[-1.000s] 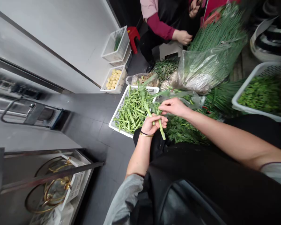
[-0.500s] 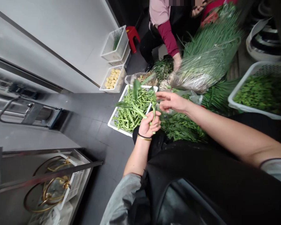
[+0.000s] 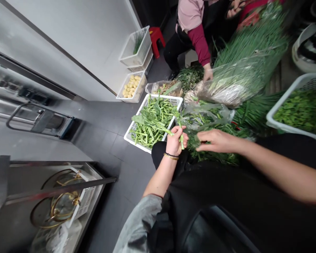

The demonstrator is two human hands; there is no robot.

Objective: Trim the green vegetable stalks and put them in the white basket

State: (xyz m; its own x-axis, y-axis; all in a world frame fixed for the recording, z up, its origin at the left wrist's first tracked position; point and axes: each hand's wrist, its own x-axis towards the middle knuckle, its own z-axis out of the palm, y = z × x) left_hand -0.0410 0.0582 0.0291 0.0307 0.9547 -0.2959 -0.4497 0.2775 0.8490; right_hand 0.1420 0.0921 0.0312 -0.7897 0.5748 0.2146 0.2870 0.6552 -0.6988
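My left hand (image 3: 176,140) is closed around leafy green stalks (image 3: 165,129), whose broad leaves reach over the white basket. That white perforated basket (image 3: 127,137) holds many trimmed green stems (image 3: 147,135) and stands just beyond my knee. To the right, my right hand (image 3: 217,141) hovers low by a pile of loose green leaves (image 3: 228,159), thumb and fingers apart. I see nothing held in it, though the dark greens behind its fingertips blur the view. A clear plastic bag (image 3: 218,119) with more green stalks lies beyond it.
Across from me a co-worker's hand (image 3: 208,73) touches a large plastic-wrapped bundle of green onions (image 3: 249,66). Potatoes fill a white crate (image 3: 129,100) near the wall. A tub of leafy greens (image 3: 272,117) stands at right; a metal shelf (image 3: 102,181) with pot lids is at lower left.
My right hand has moved away from the stalks, down and to the right toward the leaf pile. My left hand still grips its stalks. The view has shifted slightly.
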